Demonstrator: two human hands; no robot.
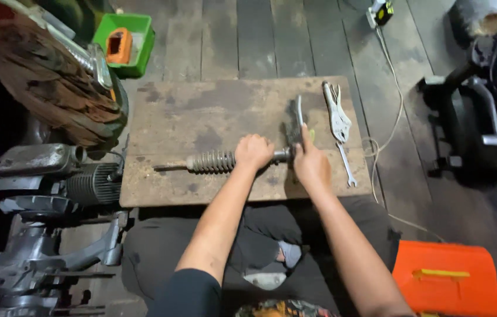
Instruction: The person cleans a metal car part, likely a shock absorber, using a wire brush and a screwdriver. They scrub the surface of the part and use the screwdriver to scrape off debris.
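Near my knee I see locking pliers [338, 116] and a spanner [347, 166] on the wooden board [201, 117], a green box [126, 36], an orange case [448, 279].

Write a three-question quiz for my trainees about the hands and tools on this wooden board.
1. True or false: the left hand grips the shaft beside the ribbed rubber boot.
2. Which tool lies on the board just right of the right hand: A locking pliers, B hammer, C saw?
3. What does the right hand hold?

Key: 1 true. 2 A. 3 A slim metal tool, upright; its kind is unclear.
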